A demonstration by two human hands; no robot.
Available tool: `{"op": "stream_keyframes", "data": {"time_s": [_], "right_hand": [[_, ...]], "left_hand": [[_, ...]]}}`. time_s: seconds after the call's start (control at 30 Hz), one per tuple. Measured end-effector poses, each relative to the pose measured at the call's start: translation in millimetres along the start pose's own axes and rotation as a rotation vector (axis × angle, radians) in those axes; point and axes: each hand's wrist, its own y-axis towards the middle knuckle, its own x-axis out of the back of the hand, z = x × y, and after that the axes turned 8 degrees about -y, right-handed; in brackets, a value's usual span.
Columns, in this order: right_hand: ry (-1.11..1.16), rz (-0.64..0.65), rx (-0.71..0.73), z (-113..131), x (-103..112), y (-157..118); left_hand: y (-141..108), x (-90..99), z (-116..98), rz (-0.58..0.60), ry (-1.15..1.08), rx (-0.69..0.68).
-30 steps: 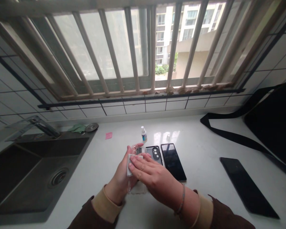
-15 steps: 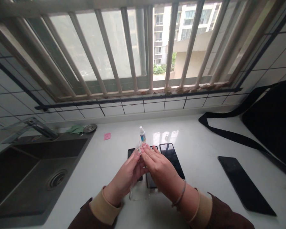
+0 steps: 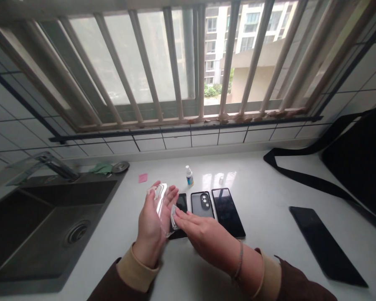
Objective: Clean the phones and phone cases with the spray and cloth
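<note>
Clasped in the grip of the left hand (image 3: 152,225), a clear case (image 3: 162,204) is raised over the desk (image 3: 259,188), a wipe (image 3: 174,218) pinched in the right hand (image 3: 203,232). Seemingly light, bendy and slick, the clear case is best held by its side rims. A black case (image 3: 198,209) and a phone (image 3: 228,211) are laid to the right.

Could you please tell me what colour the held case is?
The case is clear and colourless; see head view.

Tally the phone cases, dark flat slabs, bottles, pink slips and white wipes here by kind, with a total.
Phone cases: 2 (clear case, black-rimmed case)
Dark flat slabs: 3 (left slab, partly hidden; middle slab; right slab)
Bottle: 1
Pink slip: 1
White wipe: 1
Total: 8
</note>
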Motion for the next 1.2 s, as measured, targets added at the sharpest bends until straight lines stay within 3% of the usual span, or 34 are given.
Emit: {"op": "stream_keyframes", "data": {"time_s": [0.17,0.3,0.37,0.47,0.67,0.87,1.0,1.2], "right_hand": [[0.068,-0.025,0.092,5,4,1],[0.084,-0.039,0.146,8,7,3],[0.048,-0.053,0.144,7,6,3],[-0.047,-0.090,0.115,3,4,3],[-0.192,-0.189,-0.057,-7,8,3],[-0.155,-0.219,-0.110,-10,17,5],[-0.104,-0.265,-0.144,-11,23,7],[0.006,-0.307,-0.241,-14,20,7]], "left_hand": [[6,0.7,-8,-0.132,-0.067,-0.072],[9,1.9,-7,-0.144,-0.077,0.054],[7,1.7,-3,-0.052,-0.052,0.169],[-2,3.0,6,0.180,0.037,0.328],[-9,22.1,26,0.411,0.171,0.400],[-8,29.8,21,0.663,0.372,0.530],[-12,22.6,15,0.705,0.343,0.500],[-15,12.4,9,0.634,0.249,0.536]]}}
